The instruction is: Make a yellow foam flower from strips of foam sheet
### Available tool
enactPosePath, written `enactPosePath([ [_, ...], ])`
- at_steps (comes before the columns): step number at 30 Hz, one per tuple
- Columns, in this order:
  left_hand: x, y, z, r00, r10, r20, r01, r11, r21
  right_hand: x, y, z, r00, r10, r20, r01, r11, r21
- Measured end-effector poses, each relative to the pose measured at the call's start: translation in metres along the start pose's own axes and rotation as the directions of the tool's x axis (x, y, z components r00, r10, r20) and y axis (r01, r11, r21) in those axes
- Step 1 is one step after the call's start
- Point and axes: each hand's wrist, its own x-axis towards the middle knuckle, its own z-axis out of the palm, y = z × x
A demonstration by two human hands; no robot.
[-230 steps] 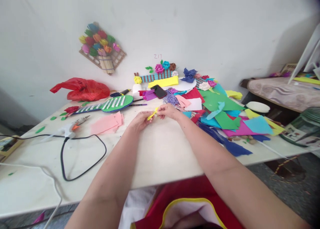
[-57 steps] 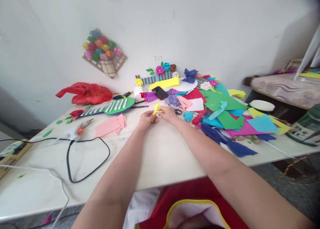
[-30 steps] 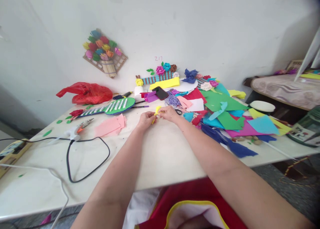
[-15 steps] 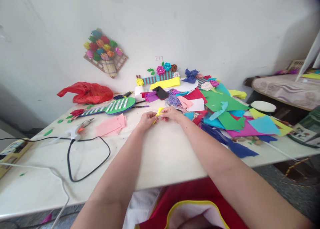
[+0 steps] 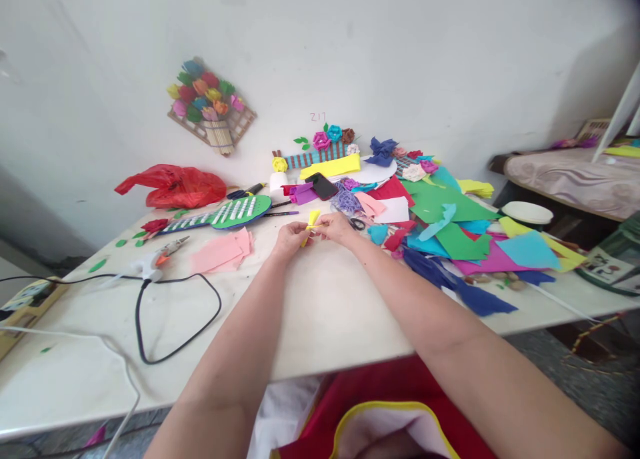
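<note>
Between my two hands, over the middle of the white table (image 5: pixel 340 319), is a small piece of yellow crepe paper (image 5: pixel 313 217), pinched narrow at its centre and flared at the top. My left hand (image 5: pixel 293 237) has its fingers closed on the left side of it. From the right, my right hand (image 5: pixel 333 227) pinches the same piece with thumb and fingers. The fingertips of both hands nearly meet. Just beyond my right hand, the black handles of scissors (image 5: pixel 357 224) show.
Coloured paper scraps (image 5: pixel 450 205) pile up on the right. Pink sheets (image 5: pixel 223 252) and a hot glue gun (image 5: pixel 150 265) with a looping black cord lie left. Behind are a green guitar-shaped piece (image 5: pixel 240 212), a phone (image 5: pixel 321 186) and a red plastic bag (image 5: pixel 175 187).
Both hands have shifted slightly left with the yellow paper, whose top now flares more upright. The scissors' handles show more clearly beside my right hand.
</note>
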Motion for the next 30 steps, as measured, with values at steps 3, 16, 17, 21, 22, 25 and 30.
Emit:
enactPosePath([
  [3,0.002,-0.001,0.0,0.998,-0.001,-0.058,0.003,1.0,0.026,0.002,0.004,0.003,0.998,-0.062,0.0,0.062,0.992,-0.106],
  [16,-0.001,0.003,0.002,0.991,0.01,-0.132,-0.029,0.989,-0.143,0.0,0.0,-0.003,0.999,0.011,0.03,-0.011,1.0,-0.004],
  [17,-0.001,0.003,0.003,0.991,0.009,-0.132,-0.029,0.988,-0.152,0.0,-0.002,-0.004,0.999,0.036,0.036,-0.037,0.999,0.031],
  [21,0.0,0.001,0.003,0.993,0.017,-0.117,-0.035,0.988,-0.15,-0.003,-0.011,-0.008,0.989,0.149,0.004,-0.149,0.98,0.136],
  [22,0.001,0.0,0.003,0.994,0.018,-0.109,-0.034,0.988,-0.147,-0.003,-0.013,-0.008,0.985,0.17,-0.01,-0.166,0.973,0.161],
  [25,0.002,-0.003,0.002,0.997,0.014,-0.079,-0.026,0.988,-0.154,-0.003,-0.017,-0.009,0.978,0.199,-0.055,-0.18,0.953,0.244],
  [30,0.001,-0.002,0.004,1.0,0.0,-0.026,-0.004,0.988,-0.158,0.0,-0.015,-0.012,0.97,0.205,-0.129,-0.145,0.917,0.372],
])
